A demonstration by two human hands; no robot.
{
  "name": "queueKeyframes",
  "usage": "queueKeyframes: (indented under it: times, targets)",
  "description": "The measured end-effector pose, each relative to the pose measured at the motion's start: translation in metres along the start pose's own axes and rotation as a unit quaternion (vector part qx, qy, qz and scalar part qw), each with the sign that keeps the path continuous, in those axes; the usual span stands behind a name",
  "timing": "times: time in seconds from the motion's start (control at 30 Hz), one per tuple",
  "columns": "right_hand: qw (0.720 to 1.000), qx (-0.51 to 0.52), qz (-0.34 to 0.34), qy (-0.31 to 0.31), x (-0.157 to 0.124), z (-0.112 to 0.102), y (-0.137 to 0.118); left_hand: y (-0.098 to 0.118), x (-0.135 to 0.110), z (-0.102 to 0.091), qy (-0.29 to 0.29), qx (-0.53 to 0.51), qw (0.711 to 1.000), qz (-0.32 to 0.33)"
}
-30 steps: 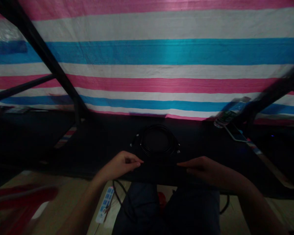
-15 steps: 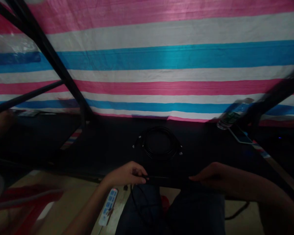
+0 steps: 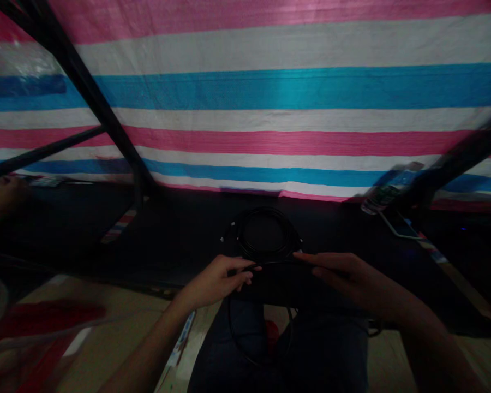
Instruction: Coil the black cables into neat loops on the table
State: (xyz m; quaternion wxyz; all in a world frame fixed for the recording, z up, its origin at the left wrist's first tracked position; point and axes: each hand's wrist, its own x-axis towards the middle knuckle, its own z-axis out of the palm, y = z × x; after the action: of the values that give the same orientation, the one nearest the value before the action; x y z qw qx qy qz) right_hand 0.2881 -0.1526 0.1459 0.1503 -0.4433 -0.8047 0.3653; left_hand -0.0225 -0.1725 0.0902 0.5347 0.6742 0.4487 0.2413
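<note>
A black cable point(image 3: 234, 339) passes through both my hands, and its slack hangs in a loop over my lap. My left hand point(image 3: 225, 281) pinches it between thumb and fingers at the near edge of the black table. Opposite, my right hand point(image 3: 341, 270) grips the same cable, index finger stretched along it; a stretch runs between the two hands. Just beyond them a coiled black cable point(image 3: 288, 237) lies on the table, with light-coloured plug ends at its left and right sides. Dim light hides the finer detail of the held cable.
The black table point(image 3: 180, 229) backs onto a striped plastic sheet point(image 3: 270, 93). A plastic bottle point(image 3: 387, 196) and a phone point(image 3: 399, 225) stand at the right by a dark frame bar. Another person's hand point(image 3: 10, 194) rests at far left. A power strip point(image 3: 182, 338) lies below.
Both my hands have moved up and forward, closer to the coil, with the cable between them. The hanging slack now forms a wider loop over my lap.
</note>
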Motion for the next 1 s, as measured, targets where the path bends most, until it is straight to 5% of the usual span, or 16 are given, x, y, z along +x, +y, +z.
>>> queueKeyframes:
  times: [0.13,0.33,0.67,0.8,1.0]
  targets:
    - [0.997,0.049,0.015,-0.057,0.001,0.006,-0.006,0.015,-0.008,-0.002,0.07,0.048,0.995,0.045]
    - [0.968,0.082,0.103,-0.214,-0.003,-0.001,0.0,0.016,-0.013,-0.025,-0.025,0.062,0.996,0.05]
    - [0.987,0.033,0.076,-0.136,0.002,0.014,0.01,0.0,0.015,-0.031,-0.123,0.039,0.992,0.001]
    - [0.982,0.032,0.095,-0.163,0.003,0.013,0.027,0.005,0.01,-0.045,-0.088,0.055,0.994,0.016]
    - [0.99,-0.047,0.115,-0.061,0.008,-0.014,0.042,-0.005,0.012,-0.057,0.018,0.055,0.998,0.005]
